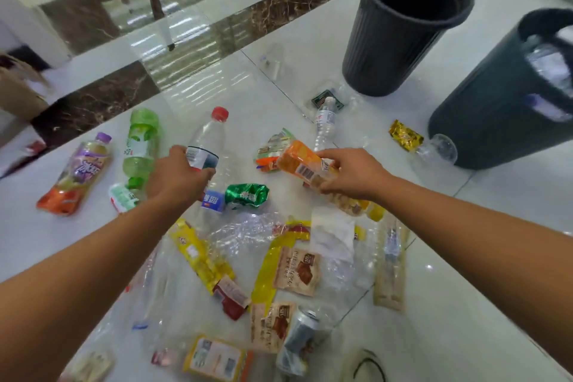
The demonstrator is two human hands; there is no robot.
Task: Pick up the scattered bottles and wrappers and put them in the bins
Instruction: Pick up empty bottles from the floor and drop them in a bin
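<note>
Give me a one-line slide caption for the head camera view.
Left hand grips a red-capped bottle, right hand an orange wrapper, over a littered floor near a ribbed bin.

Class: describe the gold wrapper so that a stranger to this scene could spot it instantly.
Find the nearer dark bin on the right, the one already holding bottles. At its foot lies a clear bottle, and the gold wrapper sits at that bottle's left end. It alone is crinkled, metallic gold foil.

I noted floor tiles [465, 304] v. glossy, smooth; ribbed bin [387, 49] dark plastic, matt; red-cap bottle [209, 136] clear plastic; gold wrapper [404, 135] shiny foil; orange wrapper [297, 161] glossy film.
</note>
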